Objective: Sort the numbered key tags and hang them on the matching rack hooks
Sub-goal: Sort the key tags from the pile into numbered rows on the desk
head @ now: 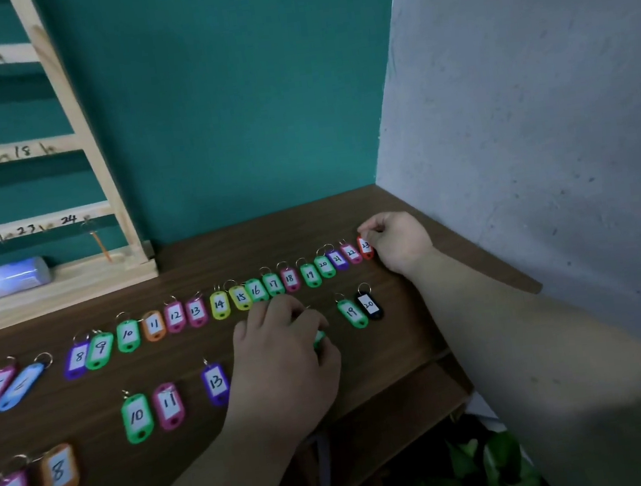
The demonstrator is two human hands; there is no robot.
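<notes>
Leftward, the wooden rack (86, 122) is standing well beyond both hands, our left hand (284, 352) lying nearer. Our right hand (399, 241) is pinching red tag 23 (365, 246) at the tag row's (219, 304) right end, long axis pointing wallward; our left hand is gripping a green tag (319, 336).

The back wall (231, 92) is teal. The side wall (535, 95) at three o'clock is pale grey with dark specks. The table (270, 245) is dark brown with a wood grain. The rack (70, 124) at ten o'clock is pale wood with black handwritten numbers.

Each key tag carries a white label with a black numeral. In the far row, the red tag 23 (365, 246) is pinched by the right hand (399, 239). Toward nine o'clock come the pink tag 22 (351, 253), purple tag 21 (338, 259), yellow tag 14 (220, 304) and orange tag 11 (154, 325).

Nearer lie the black tag 20 (369, 305), purple tag 13 (215, 383) and orange tag 8 (59, 472). A green tag (318, 336) shows under the curled fingers of the left hand (280, 352).
</notes>
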